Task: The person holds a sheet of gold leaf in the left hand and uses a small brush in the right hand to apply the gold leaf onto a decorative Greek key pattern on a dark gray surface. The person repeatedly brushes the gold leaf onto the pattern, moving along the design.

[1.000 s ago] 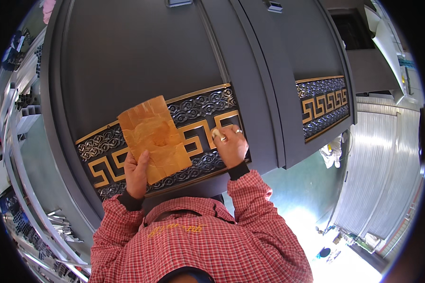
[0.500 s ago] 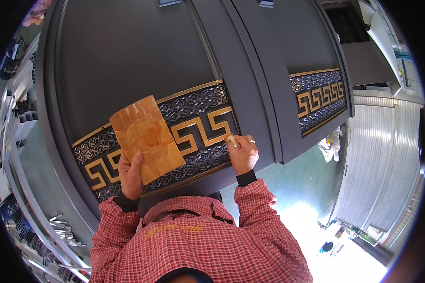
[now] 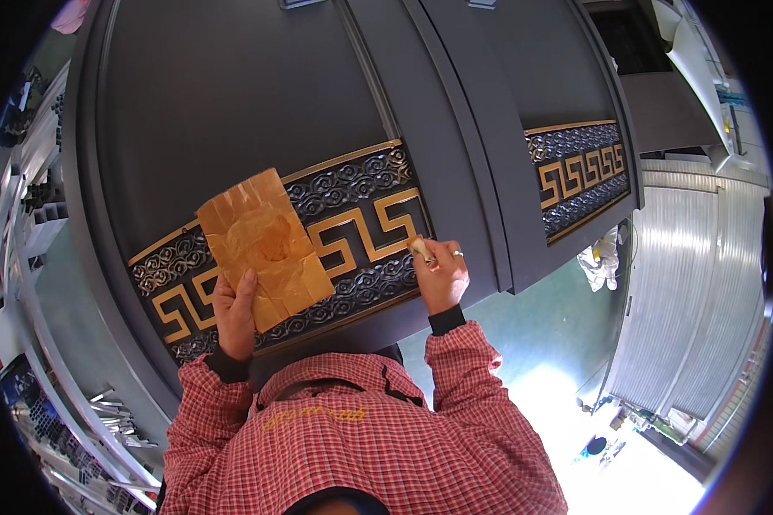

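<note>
My left hand [image 3: 236, 313] grips the lower left edge of a creased brown paper sheet [image 3: 296, 283], thumb on top; a darker, wet-looking patch marks its middle. The sheet covers part of a dark door panel's [image 3: 232, 112] decorative band. In my right hand [image 3: 442, 273], a small pale wad [image 3: 419, 249], perhaps cloth or sponge, is pinched between the fingers. It rests at or just over the right end of the gold key pattern [image 3: 378, 232]; contact is hard to make out. Dark embossed rosettes [image 3: 352, 184] run above and below that pattern.
A narrower panel with a matching gold key band [image 3: 580, 174] adjoins on the right. Metal profiles [image 3: 39, 232] are stacked along the left. Ribbed translucent sheeting [image 3: 678, 283] stands at the right, near a crumpled white bag [image 3: 605, 260] on the green floor [image 3: 550, 300].
The view has shifted slightly. My right hand stays at the right end of the gold pattern with the wad tilted a little differently; my left hand keeps the paper sheet.
</note>
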Action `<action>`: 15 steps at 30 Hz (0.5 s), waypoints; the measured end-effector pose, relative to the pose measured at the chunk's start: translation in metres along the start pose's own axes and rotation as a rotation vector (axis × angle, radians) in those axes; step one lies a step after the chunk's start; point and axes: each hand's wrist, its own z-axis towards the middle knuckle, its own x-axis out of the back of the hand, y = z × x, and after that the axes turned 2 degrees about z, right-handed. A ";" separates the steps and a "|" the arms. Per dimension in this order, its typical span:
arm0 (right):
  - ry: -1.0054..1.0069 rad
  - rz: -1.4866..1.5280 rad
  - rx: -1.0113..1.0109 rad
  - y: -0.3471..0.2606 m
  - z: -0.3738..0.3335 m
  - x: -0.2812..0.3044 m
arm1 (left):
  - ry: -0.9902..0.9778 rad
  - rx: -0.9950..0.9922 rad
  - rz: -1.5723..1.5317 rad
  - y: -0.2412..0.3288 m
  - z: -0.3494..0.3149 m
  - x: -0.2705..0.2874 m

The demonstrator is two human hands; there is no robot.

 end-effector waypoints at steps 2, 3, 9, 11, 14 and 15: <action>-0.005 -0.007 0.020 0.003 0.002 -0.007 | -0.003 -0.002 -0.015 0.006 -0.001 -0.002; -0.032 -0.016 0.048 0.010 0.000 -0.008 | 0.015 -0.009 -0.009 0.007 -0.002 0.000; -0.130 0.042 0.035 -0.009 -0.015 -0.007 | 0.071 -0.092 0.004 0.016 -0.004 0.018; -0.130 0.084 0.073 -0.015 -0.017 -0.010 | 0.102 -0.117 -0.023 0.023 -0.006 0.023; -0.095 0.133 0.041 -0.012 -0.020 -0.001 | 0.113 -0.137 -0.050 0.029 -0.014 0.040; -0.059 0.200 0.040 -0.012 -0.018 0.004 | 0.117 -0.137 -0.056 0.030 -0.015 0.045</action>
